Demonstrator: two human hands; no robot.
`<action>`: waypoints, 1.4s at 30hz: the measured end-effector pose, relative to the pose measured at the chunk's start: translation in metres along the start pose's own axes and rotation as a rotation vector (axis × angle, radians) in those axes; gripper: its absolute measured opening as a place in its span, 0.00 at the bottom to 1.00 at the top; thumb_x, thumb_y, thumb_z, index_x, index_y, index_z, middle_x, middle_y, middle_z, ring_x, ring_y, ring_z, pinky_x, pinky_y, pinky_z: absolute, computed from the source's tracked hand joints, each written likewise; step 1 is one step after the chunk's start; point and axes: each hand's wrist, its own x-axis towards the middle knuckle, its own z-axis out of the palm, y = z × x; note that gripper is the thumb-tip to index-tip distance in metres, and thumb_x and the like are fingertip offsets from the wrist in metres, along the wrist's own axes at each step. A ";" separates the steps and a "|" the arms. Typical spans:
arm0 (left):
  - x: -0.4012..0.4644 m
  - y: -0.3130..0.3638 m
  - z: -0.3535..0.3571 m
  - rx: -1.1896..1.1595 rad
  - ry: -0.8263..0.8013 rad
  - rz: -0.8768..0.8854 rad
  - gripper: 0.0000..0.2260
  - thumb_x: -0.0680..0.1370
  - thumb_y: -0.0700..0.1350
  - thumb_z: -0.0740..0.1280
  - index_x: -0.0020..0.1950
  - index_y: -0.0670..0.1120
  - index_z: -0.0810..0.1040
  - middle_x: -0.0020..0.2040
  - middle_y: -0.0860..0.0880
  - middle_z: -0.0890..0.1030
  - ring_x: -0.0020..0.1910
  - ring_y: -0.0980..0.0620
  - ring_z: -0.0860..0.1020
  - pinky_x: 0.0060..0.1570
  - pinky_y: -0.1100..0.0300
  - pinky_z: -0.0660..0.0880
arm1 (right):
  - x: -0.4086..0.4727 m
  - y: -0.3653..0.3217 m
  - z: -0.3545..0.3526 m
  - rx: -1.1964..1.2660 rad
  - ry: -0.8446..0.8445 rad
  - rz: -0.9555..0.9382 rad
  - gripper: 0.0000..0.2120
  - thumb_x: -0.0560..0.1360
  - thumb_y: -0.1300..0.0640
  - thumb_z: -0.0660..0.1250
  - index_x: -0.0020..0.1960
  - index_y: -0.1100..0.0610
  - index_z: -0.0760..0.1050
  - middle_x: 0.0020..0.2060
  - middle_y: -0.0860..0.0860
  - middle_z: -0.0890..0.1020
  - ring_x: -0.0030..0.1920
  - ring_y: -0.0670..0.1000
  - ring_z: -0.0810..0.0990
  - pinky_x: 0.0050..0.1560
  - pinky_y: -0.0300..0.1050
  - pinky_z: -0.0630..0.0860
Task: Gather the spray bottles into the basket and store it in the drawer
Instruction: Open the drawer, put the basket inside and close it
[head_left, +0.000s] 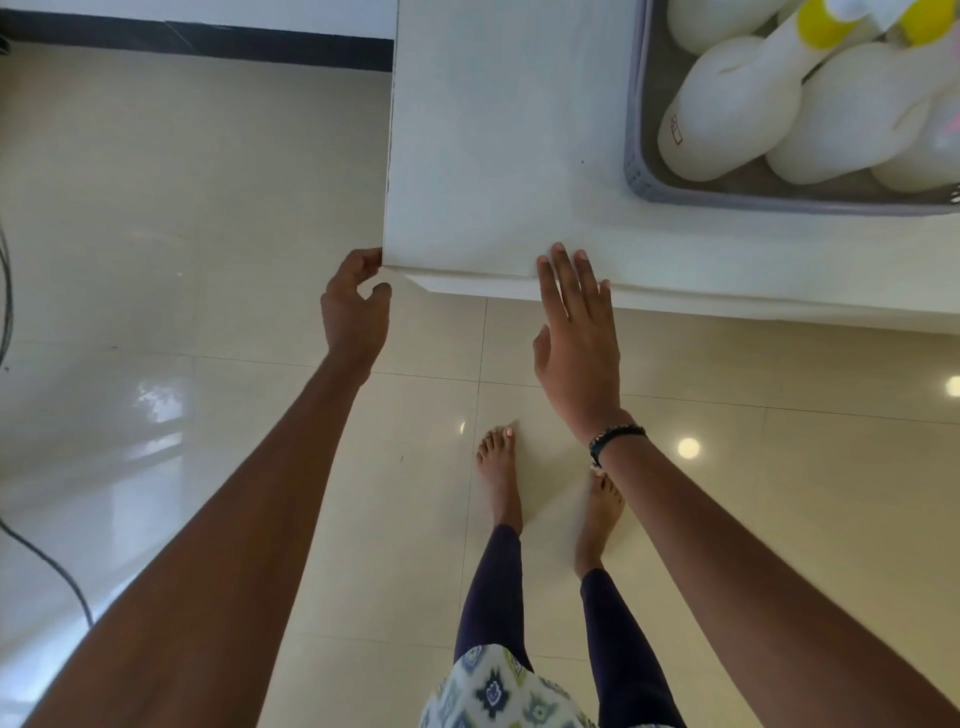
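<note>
A grey basket (636, 156) stands at the upper right on a white cabinet top (493, 156). Inside it lie several white spray bottles (727, 119) with yellow caps. My left hand (353, 306) curls at the cabinet's front left corner, fingertips touching the edge, holding nothing. My right hand (576, 332) is flat and spread, fingers resting over the white front edge (467, 283) just right of the corner. That front edge shows a bevelled lip below the top; whether it is a drawer front I cannot tell.
Glossy beige floor tiles (208, 260) lie below and to the left. A dark cable (47, 566) runs along the left floor. My bare feet (498, 467) stand close to the cabinet. A dark skirting strip (208, 41) runs along the far wall.
</note>
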 end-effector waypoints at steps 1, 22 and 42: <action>0.001 0.001 -0.001 0.020 -0.005 0.017 0.18 0.72 0.32 0.59 0.58 0.45 0.77 0.55 0.51 0.81 0.56 0.58 0.76 0.52 0.66 0.71 | 0.000 0.000 0.000 -0.002 0.004 0.004 0.33 0.74 0.70 0.58 0.77 0.57 0.54 0.77 0.54 0.56 0.78 0.55 0.51 0.77 0.55 0.52; -0.022 -0.014 0.005 0.343 0.155 0.133 0.09 0.74 0.34 0.57 0.46 0.43 0.76 0.45 0.45 0.81 0.47 0.44 0.77 0.42 0.54 0.71 | -0.004 0.014 -0.001 -0.044 -0.071 -0.086 0.28 0.80 0.59 0.57 0.77 0.59 0.52 0.77 0.55 0.55 0.78 0.56 0.51 0.77 0.55 0.51; -0.170 0.004 0.145 0.344 -0.198 0.343 0.08 0.76 0.49 0.67 0.52 0.52 0.84 0.53 0.51 0.85 0.57 0.52 0.78 0.74 0.48 0.48 | -0.101 0.127 -0.025 0.285 -0.150 0.250 0.14 0.79 0.48 0.59 0.50 0.51 0.82 0.49 0.47 0.85 0.51 0.47 0.80 0.67 0.44 0.56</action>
